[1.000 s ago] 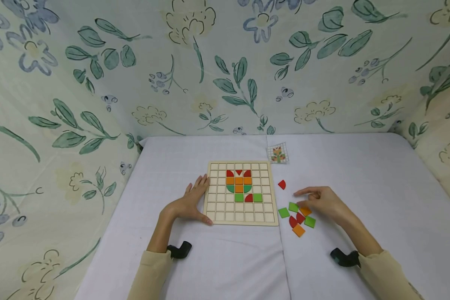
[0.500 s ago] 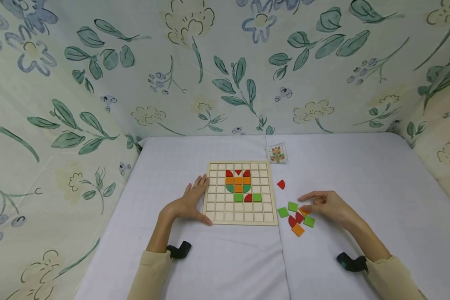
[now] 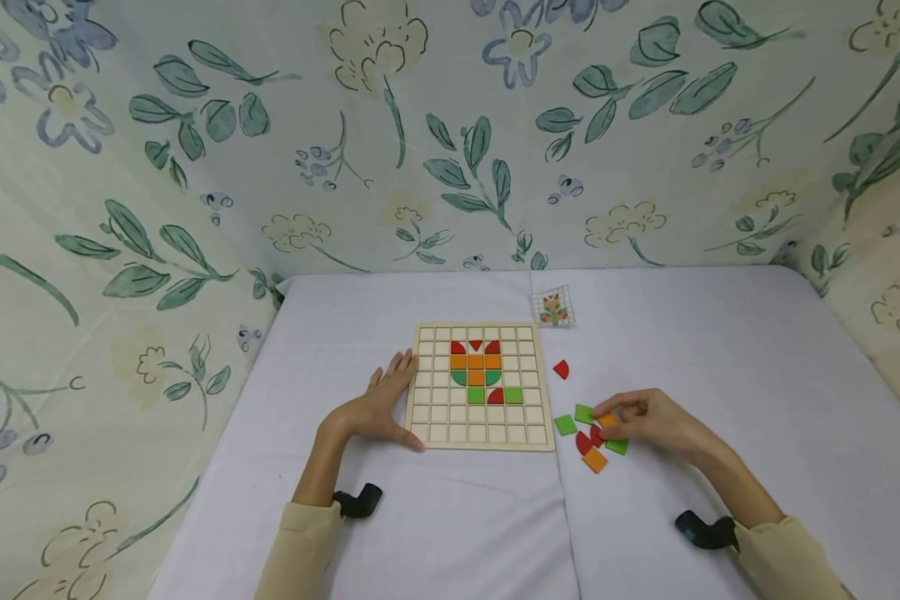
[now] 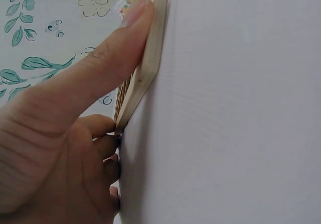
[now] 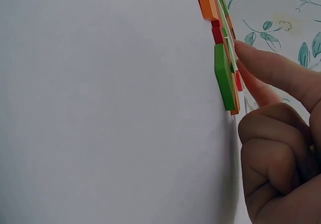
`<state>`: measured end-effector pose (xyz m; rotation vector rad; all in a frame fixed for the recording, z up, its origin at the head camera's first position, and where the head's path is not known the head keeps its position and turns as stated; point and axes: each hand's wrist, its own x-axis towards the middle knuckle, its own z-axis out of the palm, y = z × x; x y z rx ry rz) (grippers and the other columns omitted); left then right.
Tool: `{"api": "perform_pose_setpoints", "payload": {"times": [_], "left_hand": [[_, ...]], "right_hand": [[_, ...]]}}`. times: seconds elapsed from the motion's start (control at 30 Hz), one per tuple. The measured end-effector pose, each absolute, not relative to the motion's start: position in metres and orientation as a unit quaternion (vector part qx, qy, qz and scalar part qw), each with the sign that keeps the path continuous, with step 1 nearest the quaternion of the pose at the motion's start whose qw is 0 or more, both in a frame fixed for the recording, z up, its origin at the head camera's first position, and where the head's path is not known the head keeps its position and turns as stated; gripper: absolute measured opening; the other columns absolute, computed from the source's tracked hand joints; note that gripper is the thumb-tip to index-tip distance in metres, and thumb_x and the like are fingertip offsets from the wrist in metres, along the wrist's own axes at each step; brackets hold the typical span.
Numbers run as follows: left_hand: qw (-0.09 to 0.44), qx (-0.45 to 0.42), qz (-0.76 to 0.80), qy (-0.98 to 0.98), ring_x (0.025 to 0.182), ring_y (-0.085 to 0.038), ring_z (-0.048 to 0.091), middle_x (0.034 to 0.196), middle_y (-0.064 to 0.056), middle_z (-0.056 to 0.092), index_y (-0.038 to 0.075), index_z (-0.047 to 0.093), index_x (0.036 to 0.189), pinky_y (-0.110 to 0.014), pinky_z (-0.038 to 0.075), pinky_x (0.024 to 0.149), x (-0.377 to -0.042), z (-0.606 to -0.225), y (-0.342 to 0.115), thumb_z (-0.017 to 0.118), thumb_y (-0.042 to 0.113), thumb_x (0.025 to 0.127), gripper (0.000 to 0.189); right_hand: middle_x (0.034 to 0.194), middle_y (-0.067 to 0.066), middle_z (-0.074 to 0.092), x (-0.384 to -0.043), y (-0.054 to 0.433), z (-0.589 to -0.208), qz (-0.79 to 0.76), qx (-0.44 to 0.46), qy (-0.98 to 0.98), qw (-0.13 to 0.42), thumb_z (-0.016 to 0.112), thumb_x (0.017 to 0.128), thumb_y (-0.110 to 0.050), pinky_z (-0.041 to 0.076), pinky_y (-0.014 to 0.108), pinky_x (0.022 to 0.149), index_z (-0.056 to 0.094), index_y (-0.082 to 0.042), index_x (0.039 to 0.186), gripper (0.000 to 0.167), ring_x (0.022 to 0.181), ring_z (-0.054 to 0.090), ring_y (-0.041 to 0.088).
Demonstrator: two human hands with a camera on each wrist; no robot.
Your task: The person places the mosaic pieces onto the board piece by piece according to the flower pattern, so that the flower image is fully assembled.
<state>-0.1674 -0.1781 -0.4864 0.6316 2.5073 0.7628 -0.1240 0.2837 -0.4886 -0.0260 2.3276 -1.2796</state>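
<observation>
A wooden grid board [image 3: 435, 417] holds red, orange and green tiles set in a tulip-like pattern. My left hand [image 3: 378, 408] lies spread along its left side. In the left wrist view the thumb [image 4: 100, 58] rests over the board's front edge [image 4: 150, 58], and the other fingertips are against its side. My right hand [image 3: 656, 425] is over the loose tiles to the right, thumb and index finger curled at opposite edges of an orange square tile [image 3: 608, 421]. Its other fingers [image 5: 271, 153] are folded in. Red quarter-round tiles [image 3: 583, 443] and a green square tile [image 3: 617, 447] lie by the thumb.
Two green squares [image 3: 565, 425] and an orange square [image 3: 595, 460] lie around the pile. A single red quarter-round piece [image 3: 562, 369] sits apart nearer the board. A small pattern card [image 3: 553, 307] lies behind the board's right corner on the white cloth [image 3: 480, 517].
My right hand has shifted toward me, its thumb and index finger coming down around the orange square. The left hand and the board have stayed in place.
</observation>
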Motion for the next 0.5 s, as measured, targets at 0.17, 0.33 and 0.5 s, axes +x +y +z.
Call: {"api": "perform_pose_setpoints", "payload": {"times": [0.17,0.33,0.5], "left_hand": [[0.221,0.226,0.274,0.908,0.162,-0.031,-0.015,0.174,-0.012,-0.012,0.004,-0.004,0.165,-0.056,-0.008,0.132,-0.1667,-0.4862,-0.1787,0.097,0.043,0.066,0.147],[0.222,0.225,0.274,0.908,0.162,-0.029,-0.016,0.175,-0.01,-0.012,0.005,-0.004,0.166,-0.055,-0.008,0.132,-0.1673,-0.487,-0.1783,0.097,0.044,0.066,0.147],[0.223,0.225,0.278,0.907,0.162,-0.03,-0.016,0.175,-0.01,-0.012,0.005,-0.004,0.166,-0.056,-0.008,0.132,-0.1673,-0.4872,-0.1783,0.098,0.044,0.066,0.147]], "right_hand": [[0.065,-0.003,0.031,-0.1236,0.282,-0.4879,-0.46,-0.025,0.851,0.253,0.087,0.082,-0.021,0.026,0.028,0.059,0.076,-0.004,0.117,0.04,0.064,0.033,0.01],[0.065,-0.003,0.031,-0.1236,0.2804,-0.4873,-0.453,-0.02,0.854,0.257,0.088,0.08,-0.018,0.024,0.028,0.058,0.076,-0.005,0.115,0.039,0.065,0.033,0.011],[0.065,-0.003,0.031,-0.124,0.2806,-0.4873,-0.449,-0.02,0.855,0.259,0.089,0.078,-0.017,0.024,0.028,0.058,0.077,-0.005,0.112,0.038,0.066,0.034,0.012]]}}
